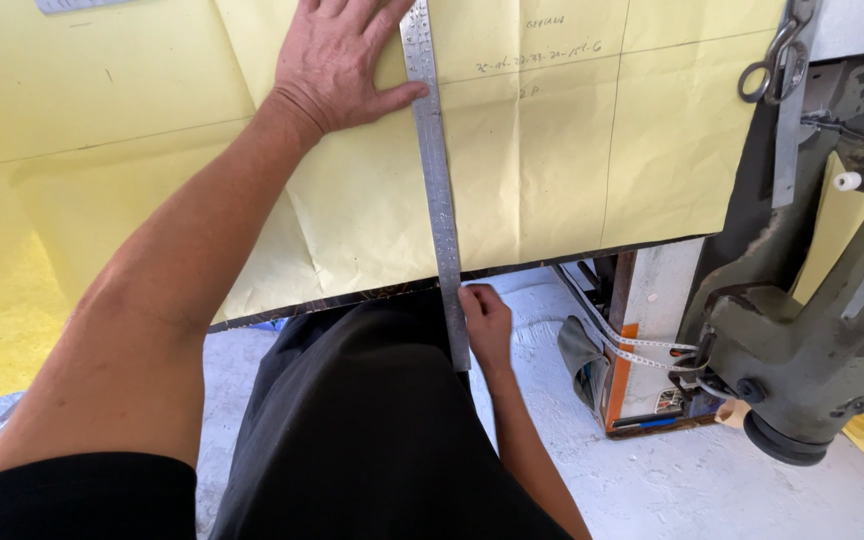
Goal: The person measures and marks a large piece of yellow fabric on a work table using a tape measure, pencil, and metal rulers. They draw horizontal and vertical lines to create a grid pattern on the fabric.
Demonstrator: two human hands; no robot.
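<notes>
Steel ruler lying lengthwise on the yellow pattern paper, running from 12 o'clock down past the table edge toward 6 o'clock. Left hand, at 11 o'clock, rests flat with its grip open, thumb against the ruler's edge. Right hand, at 6 o'clock, pinches the ruler's lower end. Scissors lie at 2 o'clock; a sewing machine stands at 4 o'clock.

a single head-worn view is given, aimed steeply down and slightly forward from above the yellow paper. the paper is seen at close range, filling the upper frame; floor is shown below its near edge.
</notes>
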